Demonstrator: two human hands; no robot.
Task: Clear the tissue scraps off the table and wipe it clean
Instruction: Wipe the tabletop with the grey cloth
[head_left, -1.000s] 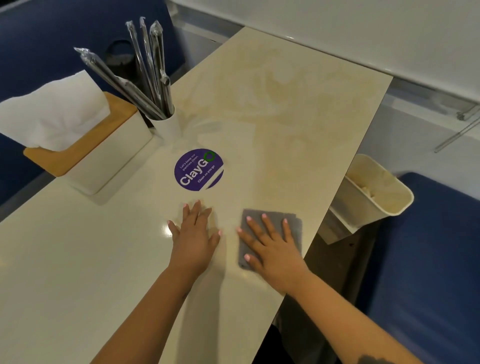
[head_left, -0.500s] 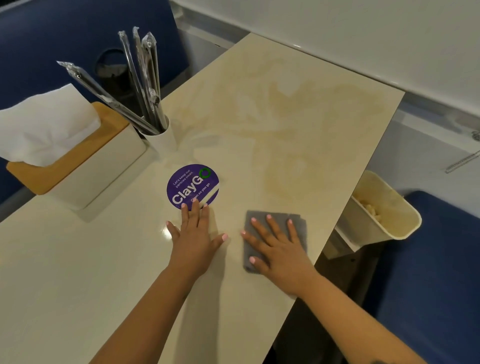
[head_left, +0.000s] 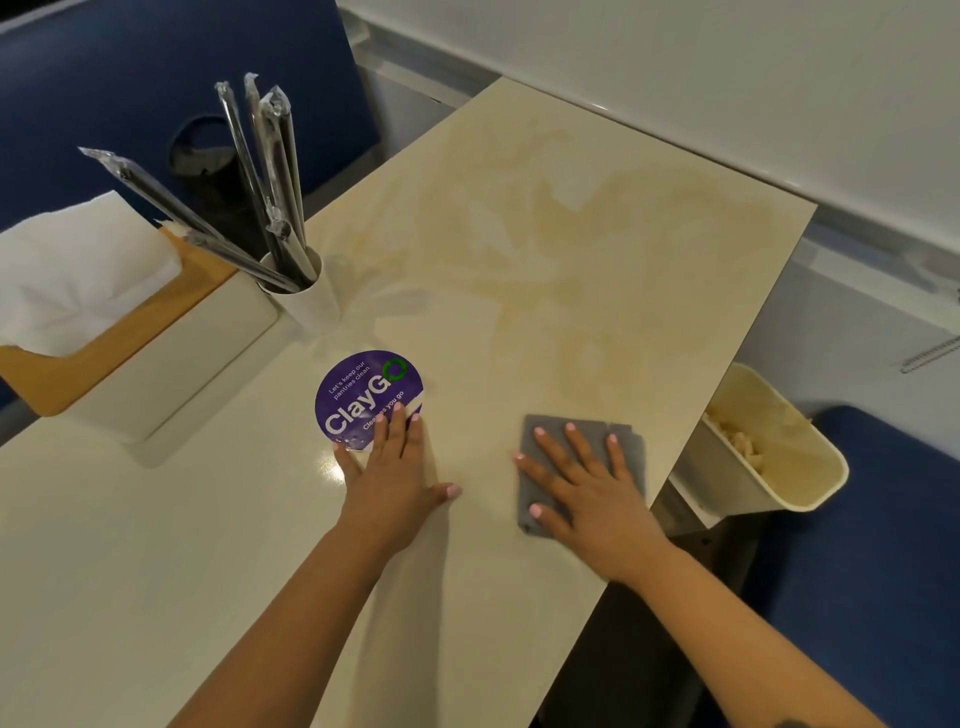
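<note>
Tissue scraps (head_left: 740, 441) lie in the bin (head_left: 810, 499) hung at the table (head_left: 571, 234) edge. Right hand (head_left: 587, 488) presses the grey cloth (head_left: 631, 441) flat with spread fingers; left hand (head_left: 387, 478) rests flat, fingertips on the purple sticker (head_left: 363, 395).

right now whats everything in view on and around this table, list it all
cream stone-look table: 1, cream with tan streaks, centre
flat grey wiping cloth: 1, grey, near the table's right edge, under the right hand
round purple ClayGo sticker: 1, purple, white and green, stuck on the table at mid-left
white tissue box with wooden lid: 1, white and tan, left, white tissue sticking up
white cup of wrapped straws: 1, white, beside the tissue box
cream plastic bin: 1, cream, hung off the table's right edge, scraps inside
blue seats: 2, blue, right and far left
left hand: flat on the table, fingertips on the sticker
right hand: flat, pressing the cloth
</note>
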